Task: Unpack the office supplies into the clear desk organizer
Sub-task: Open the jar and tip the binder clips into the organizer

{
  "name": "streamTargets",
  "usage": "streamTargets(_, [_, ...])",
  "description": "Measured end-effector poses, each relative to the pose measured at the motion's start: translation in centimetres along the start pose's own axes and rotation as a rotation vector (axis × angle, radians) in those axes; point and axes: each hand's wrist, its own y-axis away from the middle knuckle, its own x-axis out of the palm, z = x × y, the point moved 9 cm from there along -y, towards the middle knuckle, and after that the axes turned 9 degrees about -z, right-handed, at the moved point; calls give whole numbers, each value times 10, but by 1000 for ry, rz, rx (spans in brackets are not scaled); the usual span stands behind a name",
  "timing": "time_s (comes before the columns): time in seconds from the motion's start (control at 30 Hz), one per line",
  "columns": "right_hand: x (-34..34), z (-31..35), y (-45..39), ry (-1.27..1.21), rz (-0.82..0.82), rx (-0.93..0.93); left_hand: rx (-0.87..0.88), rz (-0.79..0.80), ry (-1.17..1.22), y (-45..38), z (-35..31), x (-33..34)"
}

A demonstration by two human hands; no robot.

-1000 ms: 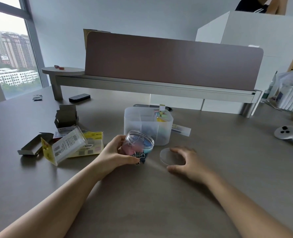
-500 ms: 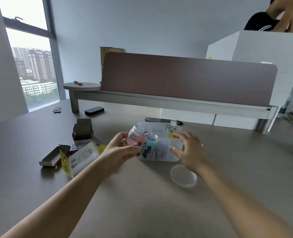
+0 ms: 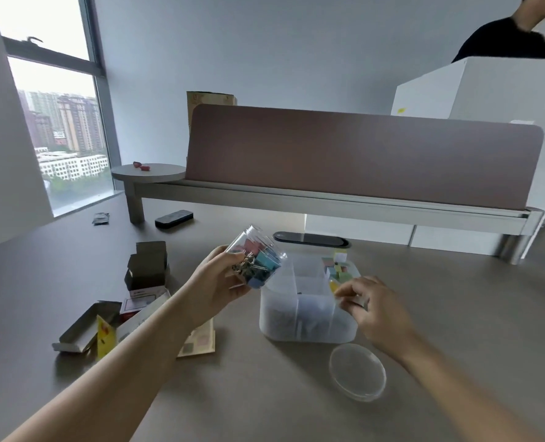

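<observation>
Where blur smears it, organizer (image 3: pixel 306 317) contents stay unreadable.

Bare forearms, no sleeves, watch or rings

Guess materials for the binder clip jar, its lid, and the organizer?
Jar: clear glossy plastic, likely; the clips show sharply through the wall. Lid: same clear plastic by its look; the table shows through it. Desk organizer: frosted translucent plastic, matte; its contents only blur through.
</observation>
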Motion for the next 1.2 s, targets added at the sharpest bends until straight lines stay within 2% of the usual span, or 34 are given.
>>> streamTargets(0.1, [-1,1,-4,14,49,-20,-46,29,31,-10,-1,4])
streamTargets(0.2, [-9,4,-19,19,4,-27,-80,44,43,-22,-2,6])
streamTargets(0.27, [-11,7,-34,-71,-33,8,-89,55,36,-30,-3,8])
streamTargets(0.5, [19,3,-90,-403,-10,200,-72,62,-86,-63,-6,18])
streamTargets(0.63, [41,2,-119,-518,90,257,-31,-24,-186,-93,-6,15])
streamTargets(0.77, [53,-1,-137,-477,165,248,-129,30,-216,-113,5,24])
streamTargets(1.2, [73,-14,-130,-570,387,367,-234,91,-281,-123,25,29])
